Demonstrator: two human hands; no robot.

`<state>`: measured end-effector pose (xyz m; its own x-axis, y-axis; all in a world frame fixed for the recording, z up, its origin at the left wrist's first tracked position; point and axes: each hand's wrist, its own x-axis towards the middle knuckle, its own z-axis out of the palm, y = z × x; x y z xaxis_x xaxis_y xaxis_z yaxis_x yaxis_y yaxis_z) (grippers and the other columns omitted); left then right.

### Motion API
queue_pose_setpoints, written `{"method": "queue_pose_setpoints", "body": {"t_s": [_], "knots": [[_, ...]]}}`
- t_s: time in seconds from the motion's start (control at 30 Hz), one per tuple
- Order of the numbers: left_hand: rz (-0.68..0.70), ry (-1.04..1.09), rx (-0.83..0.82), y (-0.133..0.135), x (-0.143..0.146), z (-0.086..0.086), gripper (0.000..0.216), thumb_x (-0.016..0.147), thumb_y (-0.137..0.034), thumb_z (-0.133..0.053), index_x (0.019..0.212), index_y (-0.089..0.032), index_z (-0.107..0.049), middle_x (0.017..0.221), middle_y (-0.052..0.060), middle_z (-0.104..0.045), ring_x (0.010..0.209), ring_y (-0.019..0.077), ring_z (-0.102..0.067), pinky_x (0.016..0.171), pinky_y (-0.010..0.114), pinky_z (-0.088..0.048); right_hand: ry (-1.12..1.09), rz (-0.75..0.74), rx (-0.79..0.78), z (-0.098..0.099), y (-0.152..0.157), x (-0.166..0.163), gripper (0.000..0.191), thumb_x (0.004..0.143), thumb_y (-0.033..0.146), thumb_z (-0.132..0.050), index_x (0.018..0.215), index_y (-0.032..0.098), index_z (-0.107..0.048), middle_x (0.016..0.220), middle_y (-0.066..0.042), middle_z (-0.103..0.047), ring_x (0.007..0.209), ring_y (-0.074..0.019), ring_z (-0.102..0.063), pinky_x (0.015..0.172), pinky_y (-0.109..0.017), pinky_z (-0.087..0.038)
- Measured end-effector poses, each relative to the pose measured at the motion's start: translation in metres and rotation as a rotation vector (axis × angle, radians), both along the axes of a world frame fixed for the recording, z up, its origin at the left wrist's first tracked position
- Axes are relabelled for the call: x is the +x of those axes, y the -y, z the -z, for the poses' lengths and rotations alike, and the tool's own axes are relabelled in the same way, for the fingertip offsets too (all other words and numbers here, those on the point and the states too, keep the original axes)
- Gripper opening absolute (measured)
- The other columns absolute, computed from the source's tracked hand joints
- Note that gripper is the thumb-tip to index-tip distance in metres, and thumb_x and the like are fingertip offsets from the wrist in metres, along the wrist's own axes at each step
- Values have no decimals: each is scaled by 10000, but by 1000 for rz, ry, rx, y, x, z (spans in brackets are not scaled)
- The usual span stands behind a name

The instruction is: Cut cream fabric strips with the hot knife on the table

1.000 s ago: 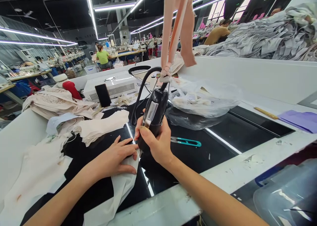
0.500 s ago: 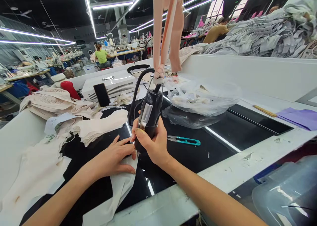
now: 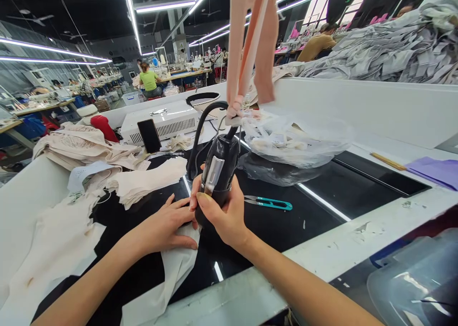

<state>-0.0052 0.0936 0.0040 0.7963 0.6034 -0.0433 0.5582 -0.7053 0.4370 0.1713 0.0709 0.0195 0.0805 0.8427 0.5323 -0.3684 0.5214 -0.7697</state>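
Note:
My right hand [image 3: 225, 211] is wrapped round a black corded hand-held power tool [image 3: 219, 166] with a silver lever on its side, the thumb across its front. The tool stands nearly upright, its lower end at the edge of a pale cloth strip [image 3: 181, 261]. Pink fabric strips [image 3: 246, 54] tied at its top run upward out of view. My left hand [image 3: 170, 228] lies flat on the cloth strip with fingers spread, fingertips close to the tool's base. The tool's tip is hidden. Teal thread snips [image 3: 274, 203] lie on the dark tabletop to the right.
Stacked pale cloth pieces [image 3: 150, 177] and loose cloth [image 3: 53, 249] lie to the left. Behind are a phone [image 3: 149, 136], a white vented box [image 3: 175, 121] and a clear plastic bag [image 3: 304, 145]. A yellow-handled tool [image 3: 388, 161] and purple cloth [image 3: 434, 171] lie right. Co-workers sit farther off.
The whole view has shifted slightly, so things sit a little farther right. The tool's top leans slightly more to the right; both hands keep nearly the same hold and place.

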Motion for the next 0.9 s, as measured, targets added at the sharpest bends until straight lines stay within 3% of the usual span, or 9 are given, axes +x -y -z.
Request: {"method": "queue_pose_setpoints", "body": {"t_s": [0.27,0.47,0.53,0.73,0.8,0.9], "knots": [[9,0,-22,-1,1,-4,384,786,-303,-893,1123,-243,-719,1456,105,-569,1428,382,-442,1192,734,-237,-16,13,20,1,5,-1,347,854,473,-770,995,254,-541,821,21,-609,620,-149,-576,595,-320,-546],[-18,5,-48,0,3,-5,754,766,-310,-909,1438,-293,-568,1542,121,-506,1468,411,-393,1198,743,-210,-5,-3,22,2,9,-5,357,837,482,-791,965,253,-548,807,18,-616,641,-154,-575,668,-352,-550],[-13,7,-46,-1,4,-5,789,765,-298,-911,1461,-296,-539,1566,122,-480,1479,401,-382,1201,746,-195,-6,5,12,2,9,-6,343,842,468,-787,965,252,-551,804,17,-617,634,-152,-571,655,-348,-549],[15,11,94,9,-6,-4,470,791,-303,-891,1201,-243,-669,1510,112,-532,1481,377,-382,1212,712,-241,-16,-18,17,-6,6,2,332,834,411,-801,971,250,-545,813,22,-619,616,-143,-583,577,-308,-546],[-57,53,218,22,-12,-1,322,881,-256,-807,1160,-223,-650,1450,117,-567,1401,337,-486,1184,641,-366,-22,-22,8,-9,6,8,336,834,393,-802,966,250,-528,806,30,-619,596,-134,-586,550,-291,-541],[-185,88,354,50,-16,6,104,1014,-205,-597,1115,-204,-619,1200,97,-655,1084,257,-668,933,443,-598,1,-19,-7,-12,6,17,344,847,404,-786,968,249,-504,759,44,-617,559,-127,-577,513,-271,-524]]}}
